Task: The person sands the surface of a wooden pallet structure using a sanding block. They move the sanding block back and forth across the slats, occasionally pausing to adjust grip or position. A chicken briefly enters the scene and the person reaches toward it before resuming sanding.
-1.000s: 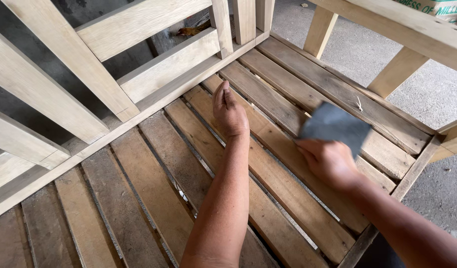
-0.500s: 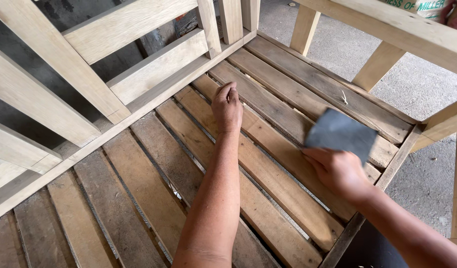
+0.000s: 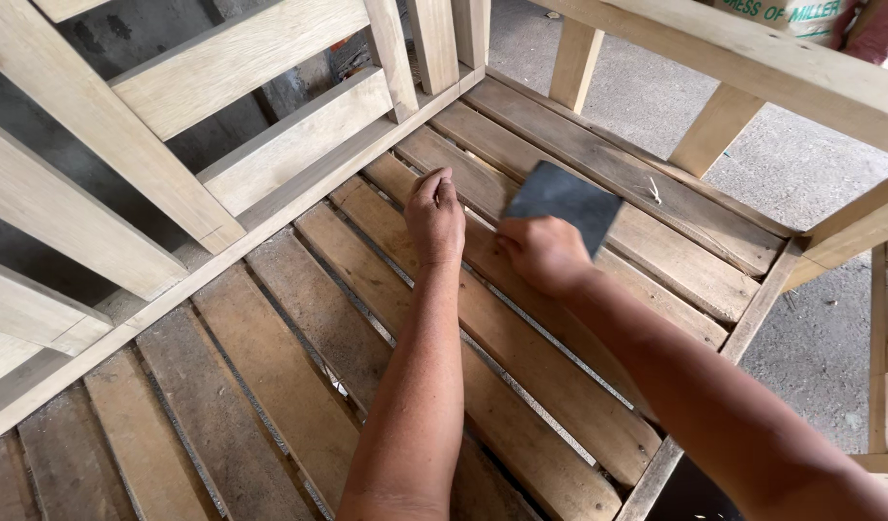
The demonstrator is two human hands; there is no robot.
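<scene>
Two bare forearms, no sleeves, left hand [image 3: 435, 218], right hand [image 3: 543, 255]

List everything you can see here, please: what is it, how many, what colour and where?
Seat slats: about ten, brown weathered wood, across the frame's base.
Backrest rails: several, pale wood, upper left.
Armrest frame: one, pale wood, upper right.
Sandpaper sheet: one, dark grey, above the slats, centre.
Concrete floor: grey, right.
Sack: one, printed, top right corner.
Left hand: resting on a slat.
Right hand: gripping the sandpaper sheet.
</scene>
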